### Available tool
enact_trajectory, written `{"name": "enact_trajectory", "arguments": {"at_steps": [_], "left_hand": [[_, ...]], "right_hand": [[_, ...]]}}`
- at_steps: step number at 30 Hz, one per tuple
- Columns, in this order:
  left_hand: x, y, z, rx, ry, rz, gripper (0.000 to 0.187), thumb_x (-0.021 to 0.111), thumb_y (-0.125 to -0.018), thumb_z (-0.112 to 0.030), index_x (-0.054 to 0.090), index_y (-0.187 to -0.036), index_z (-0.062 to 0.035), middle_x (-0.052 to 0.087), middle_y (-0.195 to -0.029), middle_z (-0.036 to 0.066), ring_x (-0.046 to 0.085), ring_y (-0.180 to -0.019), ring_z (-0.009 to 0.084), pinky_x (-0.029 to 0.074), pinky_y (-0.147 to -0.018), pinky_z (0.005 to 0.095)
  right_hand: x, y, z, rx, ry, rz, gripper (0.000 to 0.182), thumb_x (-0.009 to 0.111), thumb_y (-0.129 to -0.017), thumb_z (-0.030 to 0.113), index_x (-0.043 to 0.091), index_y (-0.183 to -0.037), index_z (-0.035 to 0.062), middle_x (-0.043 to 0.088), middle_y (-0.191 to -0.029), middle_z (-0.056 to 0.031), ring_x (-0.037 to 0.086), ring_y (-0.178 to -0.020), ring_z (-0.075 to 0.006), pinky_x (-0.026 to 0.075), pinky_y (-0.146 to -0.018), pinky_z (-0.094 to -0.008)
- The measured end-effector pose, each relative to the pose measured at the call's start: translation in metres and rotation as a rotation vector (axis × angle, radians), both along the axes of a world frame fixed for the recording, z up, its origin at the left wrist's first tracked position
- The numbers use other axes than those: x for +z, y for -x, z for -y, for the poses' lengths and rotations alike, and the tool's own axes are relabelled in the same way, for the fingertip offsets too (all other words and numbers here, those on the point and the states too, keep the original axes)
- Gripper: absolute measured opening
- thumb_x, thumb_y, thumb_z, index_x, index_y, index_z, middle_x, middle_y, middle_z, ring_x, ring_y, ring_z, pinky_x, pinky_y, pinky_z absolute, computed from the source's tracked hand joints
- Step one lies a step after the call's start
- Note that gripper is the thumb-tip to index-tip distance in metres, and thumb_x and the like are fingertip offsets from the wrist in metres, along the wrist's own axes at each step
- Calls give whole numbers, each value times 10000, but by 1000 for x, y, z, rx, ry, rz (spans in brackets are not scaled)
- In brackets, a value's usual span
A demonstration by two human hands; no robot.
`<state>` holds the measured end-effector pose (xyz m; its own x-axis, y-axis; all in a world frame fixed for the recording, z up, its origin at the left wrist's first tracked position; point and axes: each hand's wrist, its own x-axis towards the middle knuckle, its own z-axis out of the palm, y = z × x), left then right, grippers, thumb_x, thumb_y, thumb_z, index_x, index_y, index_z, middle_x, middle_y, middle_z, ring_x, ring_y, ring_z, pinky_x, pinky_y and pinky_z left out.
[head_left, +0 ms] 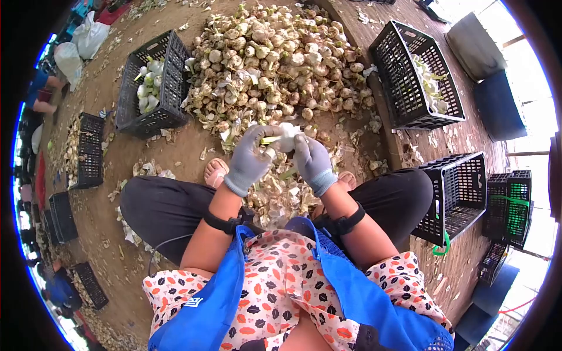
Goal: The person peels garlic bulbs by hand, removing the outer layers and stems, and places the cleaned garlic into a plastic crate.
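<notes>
Between my gloved hands is a white garlic bulb (287,138) with a short green stem pointing left. My left hand (253,157), in a grey glove, has its fingers closed around the stem side. On the other side, my right hand (312,158), also gloved, presses its thumb and fingers against the bulb. Just beyond them lies a large heap of unpeeled garlic bulbs (263,64). Loose papery skins (281,202) cover the ground below my hands, between my sandalled feet.
A black crate (170,76) at the left holds cleaned garlic bulbs (151,85). Another crate (410,88) at the right contains pale peelings or stems (429,82). Nearer on the right stands a third black crate (453,196). Other people are at the far left edge, near white sacks (88,38).
</notes>
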<state>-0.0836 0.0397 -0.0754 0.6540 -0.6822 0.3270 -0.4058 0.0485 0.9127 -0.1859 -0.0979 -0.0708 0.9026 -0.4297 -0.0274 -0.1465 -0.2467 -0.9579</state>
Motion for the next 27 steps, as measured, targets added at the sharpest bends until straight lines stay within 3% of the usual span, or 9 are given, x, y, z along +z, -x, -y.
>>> {"name": "enact_trajectory", "arguments": {"at_steps": [3, 6, 8, 9, 12, 13, 18, 24, 27], "left_hand": [[-1, 2, 2, 82, 26, -153, 214, 621, -824, 35, 589, -1028, -21, 609, -996, 47, 591, -929, 148, 468, -855, 274], [0, 1, 0, 125, 114, -341, 187, 603, -833, 48, 603, -1008, -20, 622, -979, 43, 602, -904, 141, 480, -835, 278], [0, 0, 0, 194, 138, -125, 220, 596, -793, 84, 620, -981, -27, 640, -986, 71, 618, -891, 167, 490, -814, 293], [-11, -11, -3, 242, 21, 313, 212, 681, -733, -6, 633, -938, -36, 642, -913, 112, 630, -842, 255, 506, -768, 330], [2, 3, 0, 124, -11, 494, 323, 603, -625, -27, 624, -946, -63, 635, -953, 112, 606, -899, 319, 493, -782, 374], [16, 11, -2, 176, -102, 502, 325, 601, -624, -33, 616, -945, -77, 622, -933, 111, 596, -898, 323, 489, -770, 391], [20, 6, -6, 297, -13, 157, 299, 583, -647, 56, 631, -920, -58, 628, -910, 122, 618, -868, 293, 490, -778, 343], [3, 12, 2, 159, 124, -308, 276, 582, -738, 90, 650, -990, 4, 672, -965, 69, 615, -899, 142, 480, -841, 288], [-10, 10, 6, 109, 363, -842, 156, 668, -799, -20, 645, -952, -4, 656, -887, 37, 589, -795, 98, 476, -723, 225]], "right_hand": [[1, 2, 7, -78, 141, -109, 337, 409, -923, 284, 608, -882, 15, 605, -763, -198, 571, -707, -397, 461, -683, -421], [-23, 0, 22, -109, -534, 25, 305, 432, -924, 251, 603, -928, -1, 627, -836, -178, 587, -754, -349, 465, -721, -399], [-35, -2, 31, -89, -397, 119, 305, 461, -918, 234, 594, -1000, -28, 631, -949, -177, 590, -863, -308, 460, -793, -374], [-24, 7, 33, -28, 429, 284, 351, 496, -906, 254, 582, -1062, -49, 613, -1040, -204, 575, -971, -299, 441, -857, -362], [-29, 6, 17, -175, -81, -108, 358, 569, -861, 200, 572, -1116, -51, 635, -1004, -200, 616, -912, -275, 472, -801, -362], [-12, 6, 9, -202, 167, 30, 287, 563, -862, 167, 585, -1048, -49, 639, -868, -129, 609, -779, -197, 481, -701, -320], [-1, -2, 10, -140, 92, 91, 163, 528, -860, 106, 507, -744, -7, 478, -624, -32, 413, -576, -100, 356, -524, -273], [-12, -4, 31, -302, 319, 128, 121, 541, -845, 94, 533, -780, -8, 501, -630, -72, 428, -557, -134, 378, -538, -289], [-35, 5, 70, -378, -132, 101, 114, 552, -877, 127, 535, -865, 14, 552, -779, -35, 495, -646, -105, 401, -517, -249]]}}
